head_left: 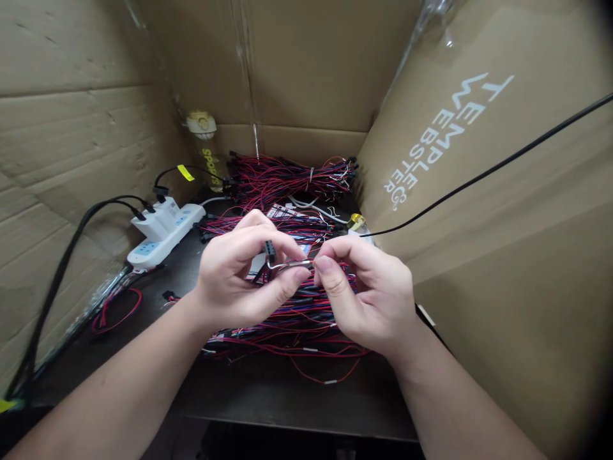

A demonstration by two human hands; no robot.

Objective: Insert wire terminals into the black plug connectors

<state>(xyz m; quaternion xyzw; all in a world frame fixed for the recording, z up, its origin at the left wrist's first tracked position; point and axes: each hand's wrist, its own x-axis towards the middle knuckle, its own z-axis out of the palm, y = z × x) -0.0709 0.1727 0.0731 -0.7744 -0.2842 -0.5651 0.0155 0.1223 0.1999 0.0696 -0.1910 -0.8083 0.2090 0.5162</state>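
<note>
Between my two hands runs a thin wire lead [290,264] with a black plug connector [271,251] at its left end. My left hand [246,268] pinches the lead between thumb and forefinger, and the connector stands up beside its palm. At the right end, my right hand [366,287] closes thumb and fingertips on the lead; its tip is hidden there. Under and behind both hands lie many red, blue and black wires [306,313] in loose bunches. A larger tied bundle of red and black wires [287,179] rests against the back cardboard.
Cardboard walls [306,70] enclose the dark table [297,396] at left, back and right. A white power strip [165,236] with plugged-in adapters sits at left. A black cable [488,169] crosses the right side. A tape roll [202,124] stands at the back left.
</note>
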